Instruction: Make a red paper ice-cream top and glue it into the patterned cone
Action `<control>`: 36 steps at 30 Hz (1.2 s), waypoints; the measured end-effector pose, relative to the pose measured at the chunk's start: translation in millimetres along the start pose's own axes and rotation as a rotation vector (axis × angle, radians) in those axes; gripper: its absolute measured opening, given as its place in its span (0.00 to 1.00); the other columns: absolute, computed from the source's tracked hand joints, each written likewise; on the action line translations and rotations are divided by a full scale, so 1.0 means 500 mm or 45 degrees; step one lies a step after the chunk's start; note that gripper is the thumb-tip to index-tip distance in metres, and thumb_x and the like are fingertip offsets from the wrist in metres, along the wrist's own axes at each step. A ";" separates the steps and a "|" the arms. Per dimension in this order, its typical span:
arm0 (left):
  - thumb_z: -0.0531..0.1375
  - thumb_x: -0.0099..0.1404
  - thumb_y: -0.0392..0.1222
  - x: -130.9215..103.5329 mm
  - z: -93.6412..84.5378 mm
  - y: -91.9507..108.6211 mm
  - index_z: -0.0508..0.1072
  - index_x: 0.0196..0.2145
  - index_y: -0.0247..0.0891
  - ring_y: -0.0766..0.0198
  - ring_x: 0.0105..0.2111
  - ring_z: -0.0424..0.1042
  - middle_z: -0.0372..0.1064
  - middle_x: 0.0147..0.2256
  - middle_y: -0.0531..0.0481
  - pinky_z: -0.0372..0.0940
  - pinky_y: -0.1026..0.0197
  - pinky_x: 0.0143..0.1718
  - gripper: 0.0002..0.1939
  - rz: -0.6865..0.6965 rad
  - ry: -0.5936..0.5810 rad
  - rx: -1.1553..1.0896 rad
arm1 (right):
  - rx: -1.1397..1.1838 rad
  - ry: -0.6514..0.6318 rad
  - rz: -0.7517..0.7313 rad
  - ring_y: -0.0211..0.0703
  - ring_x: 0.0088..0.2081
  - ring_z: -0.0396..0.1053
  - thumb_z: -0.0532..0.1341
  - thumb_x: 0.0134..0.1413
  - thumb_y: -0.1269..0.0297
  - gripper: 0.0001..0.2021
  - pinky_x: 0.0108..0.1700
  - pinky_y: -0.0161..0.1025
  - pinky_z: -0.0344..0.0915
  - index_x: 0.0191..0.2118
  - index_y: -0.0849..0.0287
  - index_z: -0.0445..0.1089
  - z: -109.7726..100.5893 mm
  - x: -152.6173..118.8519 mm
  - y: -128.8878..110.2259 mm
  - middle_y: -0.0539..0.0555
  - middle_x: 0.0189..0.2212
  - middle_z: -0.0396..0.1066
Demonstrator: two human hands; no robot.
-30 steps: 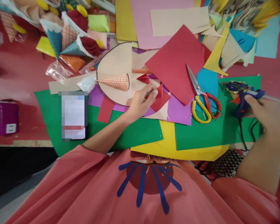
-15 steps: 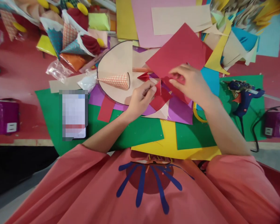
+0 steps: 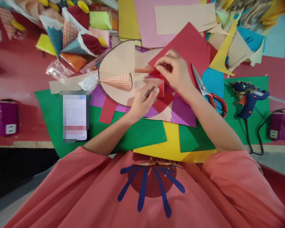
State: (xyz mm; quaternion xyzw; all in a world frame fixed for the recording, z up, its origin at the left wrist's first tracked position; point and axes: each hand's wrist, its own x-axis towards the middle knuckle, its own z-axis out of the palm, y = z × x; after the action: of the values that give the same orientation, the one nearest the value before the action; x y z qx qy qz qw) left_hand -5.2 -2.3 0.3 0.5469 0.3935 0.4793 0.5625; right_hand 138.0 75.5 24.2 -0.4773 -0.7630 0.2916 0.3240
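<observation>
My left hand (image 3: 144,98) is closed in a pinch on a small red paper piece (image 3: 161,89), low over the layered sheets. To its upper right, my right hand (image 3: 173,70) has thumb and fingertips together on a small folded red paper piece (image 3: 154,74); the fingers partly cover it. Beneath the hands lies a beige paper shape with a dark outline (image 3: 116,60), bearing a checked paper cone (image 3: 118,82). A large red sheet (image 3: 187,44) extends behind my right hand. Scissors with red handles (image 3: 204,90) lie beside my right forearm, blades partly open.
A blue glue gun (image 3: 249,101) with a cable rests on green sheet (image 3: 258,126) at the right. A phone with a blurred screen (image 3: 74,117) lies at left. Paper cones (image 3: 53,33) and plastic packets are at upper left, paper scraps (image 3: 242,47) at upper right.
My right hand has moved left to the small folded red piece, which has shifted a little right and up. The scissors now show beside the forearm. My left hand has stayed in place.
</observation>
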 end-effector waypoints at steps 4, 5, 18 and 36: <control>0.54 0.66 0.59 -0.005 0.000 -0.001 0.60 0.27 0.39 0.75 0.17 0.47 0.48 0.19 0.60 0.44 0.66 0.19 0.21 -0.030 -0.042 0.053 | 0.407 0.146 0.089 0.36 0.40 0.70 0.61 0.57 0.68 0.04 0.42 0.37 0.66 0.31 0.55 0.72 -0.048 -0.045 0.012 0.51 0.38 0.70; 0.54 0.66 0.59 -0.006 0.000 0.000 0.60 0.27 0.39 0.75 0.17 0.47 0.47 0.19 0.60 0.44 0.66 0.19 0.21 -0.039 -0.049 0.060 | 0.557 0.153 0.186 0.36 0.34 0.71 0.61 0.57 0.66 0.04 0.35 0.36 0.66 0.32 0.54 0.72 -0.057 -0.060 0.014 0.49 0.31 0.71; 0.53 0.69 0.53 -0.014 0.006 0.006 0.61 0.28 0.39 0.73 0.19 0.51 0.50 0.21 0.59 0.48 0.65 0.20 0.17 -0.093 -0.136 0.238 | 1.218 0.164 0.701 0.35 0.21 0.70 0.61 0.50 0.65 0.02 0.25 0.32 0.66 0.31 0.56 0.69 -0.079 -0.186 -0.005 0.45 0.17 0.70; 0.52 0.69 0.54 -0.015 0.004 0.012 0.62 0.28 0.40 0.72 0.19 0.52 0.51 0.21 0.58 0.50 0.65 0.21 0.18 -0.099 -0.162 0.308 | 1.324 0.198 0.764 0.29 0.25 0.69 0.70 0.42 0.63 0.14 0.29 0.31 0.69 0.38 0.53 0.70 -0.027 -0.198 0.019 0.42 0.27 0.70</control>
State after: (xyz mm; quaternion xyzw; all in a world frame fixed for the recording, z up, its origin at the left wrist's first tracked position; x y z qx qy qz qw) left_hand -5.4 -10.3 6.0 0.6243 0.4329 0.3705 0.5345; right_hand 186.7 -9.7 4.0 -0.4707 -0.3266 0.6692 0.4732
